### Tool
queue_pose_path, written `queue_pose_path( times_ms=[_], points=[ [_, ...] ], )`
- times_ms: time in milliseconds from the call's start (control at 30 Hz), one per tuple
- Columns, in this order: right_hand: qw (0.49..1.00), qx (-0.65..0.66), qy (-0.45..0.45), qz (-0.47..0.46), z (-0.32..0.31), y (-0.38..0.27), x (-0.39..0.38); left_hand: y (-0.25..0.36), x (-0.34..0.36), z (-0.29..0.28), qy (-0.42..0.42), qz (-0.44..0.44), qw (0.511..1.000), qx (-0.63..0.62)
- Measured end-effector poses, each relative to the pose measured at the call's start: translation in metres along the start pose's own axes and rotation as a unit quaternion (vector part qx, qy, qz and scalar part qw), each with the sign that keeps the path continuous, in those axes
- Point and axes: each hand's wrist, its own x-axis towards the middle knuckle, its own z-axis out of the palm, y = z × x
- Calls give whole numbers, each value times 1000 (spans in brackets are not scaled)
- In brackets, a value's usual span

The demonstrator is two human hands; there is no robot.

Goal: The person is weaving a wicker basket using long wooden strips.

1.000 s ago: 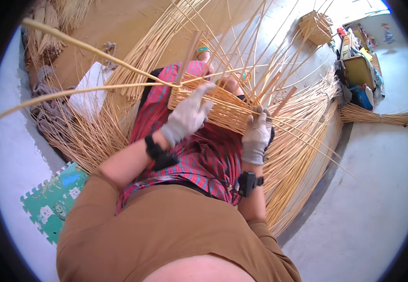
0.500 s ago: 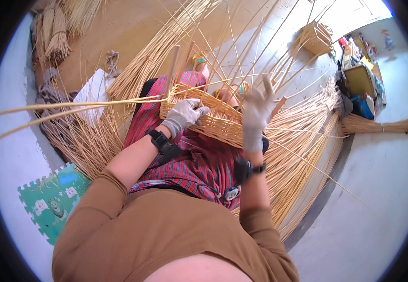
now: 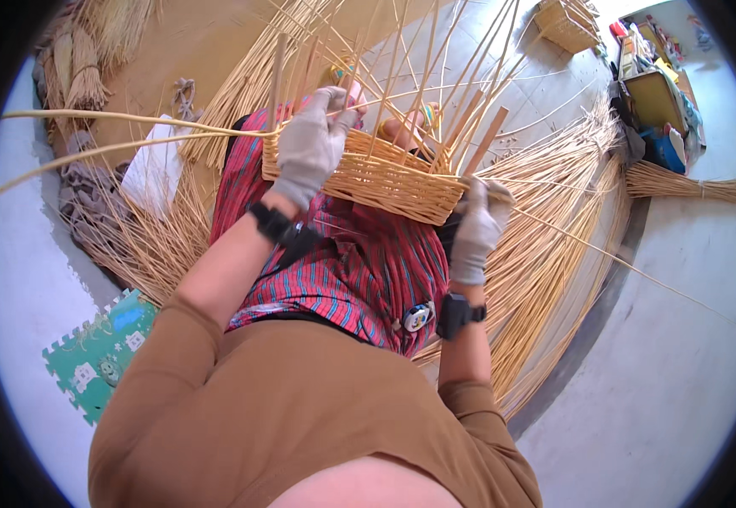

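A partly woven rectangular wicker basket lies across my lap, its long thin stakes standing up and fanning out. Flat wooden sticks rise at its ends. My left hand, in a pale work glove, is raised over the basket's left part, fingers closed on a thin wicker strand. At the right end, my gloved right hand has its fingers curled by the corner where strands run off rightward; what lies inside them is partly hidden. Two thick pale strands reach left from the basket's left corner.
Loose wicker bundles spread on the floor to the right and beyond the basket. A green foam mat lies at left. Another wicker basket and a cluttered shelf stand at the far right. A tied bundle lies below the shelf.
My left hand has lifted from the basket's near rim up among the stakes. My right hand, earlier raised with fingers spread, has lowered to the right corner and curled.
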Motion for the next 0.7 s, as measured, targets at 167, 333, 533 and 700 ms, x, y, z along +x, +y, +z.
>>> queue_pose_path(
  times_ms=[167, 333, 533, 700],
  points=[
    [999, 24, 40, 22, -7, 1, -6, 23, -15, 56, -370, -315, 865, -125],
    [871, -335, -109, -342, 76, -34, 72, 22, -31, 75, -260, -280, 917, -113],
    [965, -117, -186, -142, 14, -7, 80, 14, -26, 77, -264, -257, 925, -94],
    [861, -332, -137, -360, 68, -37, 79, 8, -33, 87, -269, -277, 916, -112]
  ],
)
